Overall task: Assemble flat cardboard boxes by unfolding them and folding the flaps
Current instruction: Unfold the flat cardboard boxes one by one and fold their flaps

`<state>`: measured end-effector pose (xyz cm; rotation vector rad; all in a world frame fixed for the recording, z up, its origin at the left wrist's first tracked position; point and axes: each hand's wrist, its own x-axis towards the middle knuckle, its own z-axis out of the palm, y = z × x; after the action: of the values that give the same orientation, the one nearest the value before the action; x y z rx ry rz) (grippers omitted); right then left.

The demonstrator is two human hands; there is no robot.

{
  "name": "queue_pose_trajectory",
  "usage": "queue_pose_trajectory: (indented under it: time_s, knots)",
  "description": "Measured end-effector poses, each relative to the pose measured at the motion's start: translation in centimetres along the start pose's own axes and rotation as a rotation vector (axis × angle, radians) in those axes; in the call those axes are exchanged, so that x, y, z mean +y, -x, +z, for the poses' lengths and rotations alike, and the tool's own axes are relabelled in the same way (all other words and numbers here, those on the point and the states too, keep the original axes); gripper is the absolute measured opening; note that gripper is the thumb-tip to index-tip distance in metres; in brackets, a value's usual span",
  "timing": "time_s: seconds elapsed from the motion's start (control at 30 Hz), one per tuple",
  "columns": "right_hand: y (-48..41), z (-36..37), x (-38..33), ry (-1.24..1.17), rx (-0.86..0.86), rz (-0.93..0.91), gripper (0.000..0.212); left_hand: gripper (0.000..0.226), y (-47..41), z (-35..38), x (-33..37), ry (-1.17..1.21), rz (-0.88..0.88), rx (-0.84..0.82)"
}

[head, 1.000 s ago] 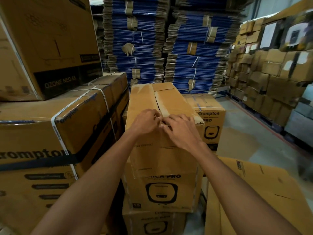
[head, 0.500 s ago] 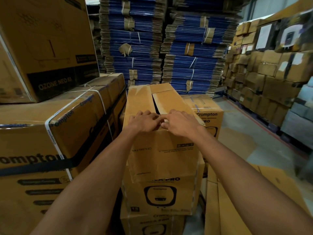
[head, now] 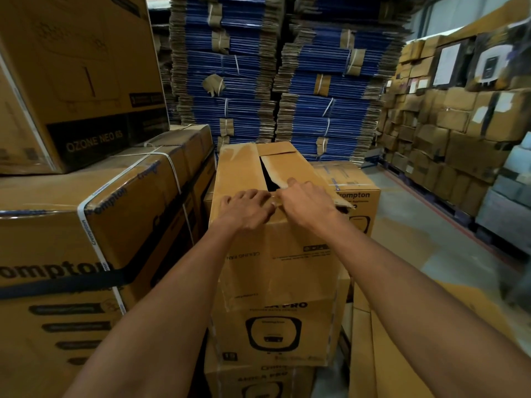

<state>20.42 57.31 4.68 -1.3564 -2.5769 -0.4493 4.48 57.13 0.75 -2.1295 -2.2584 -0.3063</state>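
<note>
A brown cardboard box (head: 275, 262) stands unfolded on a stack of printed cartons in front of me. Its two long top flaps lie nearly closed, with a dark gap between them. My left hand (head: 247, 209) rests palm down on the left flap (head: 237, 170), fingers curled at the near edge of the seam. My right hand (head: 309, 202) lies on the right flap (head: 290, 170), its fingertips at the flap's inner edge by the gap. That flap's right edge stands slightly raised.
Large strapped cartons (head: 94, 225) are stacked close on the left. Tall bundles of flat blue cardboard (head: 287, 81) rise behind. More brown boxes (head: 448, 133) line the right wall. Flat cardboard sheets (head: 402, 354) lie on the floor at lower right, beside grey floor (head: 431, 225).
The right flap's inner edge has lifted, widening the dark gap at the seam. My right hand has slid a little farther along the flap; my left hand stays at the near seam.
</note>
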Motion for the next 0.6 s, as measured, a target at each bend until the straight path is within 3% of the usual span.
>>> queue_pose_trajectory:
  time_s: [0.27, 0.6]
  knots:
    - [0.5, -1.5, 2.0, -0.009, 0.095, -0.039, 0.038, 0.079, 0.1, -0.2, 0.1, 0.0, 0.003, 0.012]
    - [-1.2, -2.5, 3.0, -0.238, 0.11, 0.011, 0.03, 0.065, -1.6, -1.3, 1.6, 0.111, 0.09, -0.06]
